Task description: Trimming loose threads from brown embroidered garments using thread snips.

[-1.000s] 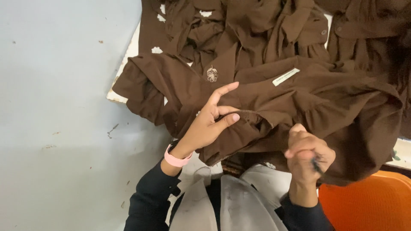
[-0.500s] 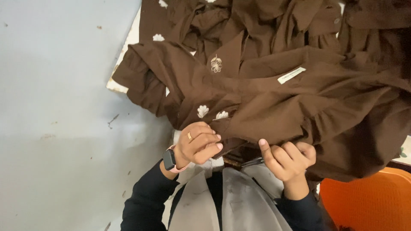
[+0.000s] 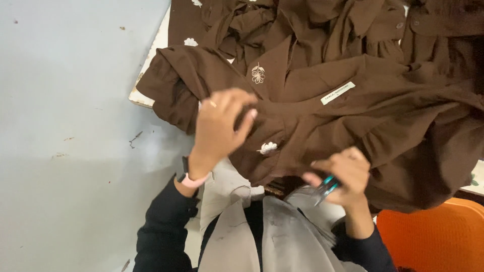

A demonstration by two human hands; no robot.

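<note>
Down at the near edge of the table (image 3: 147,98), the left hand (image 3: 219,126) is curled with its fingers pinched together on a fold of the brown garment (image 3: 312,126), gripping the cloth just above a small white embroidered flower (image 3: 267,147); a ring shows on one finger and a pink-strapped watch (image 3: 187,177) sits on the wrist. The right hand (image 3: 343,174) is closed around a small teal-handled tool (image 3: 326,186), probably thread snips, though its blades are too blurred to tell, and its knuckles press against the lower hem of the same garment. That garment lies spread across the table, hanging over the edge toward the person's lap, with a white label (image 3: 338,92) sewn near the collar and a pale embroidered sprig (image 3: 257,74) to the left of it. More brown garments (image 3: 322,25) are heaped behind it, farther from the person. A grey floor (image 3: 70,126) fills the left side, and an orange seat (image 3: 433,236) shows at the lower right, just beside the right arm in its dark sleeve
</note>
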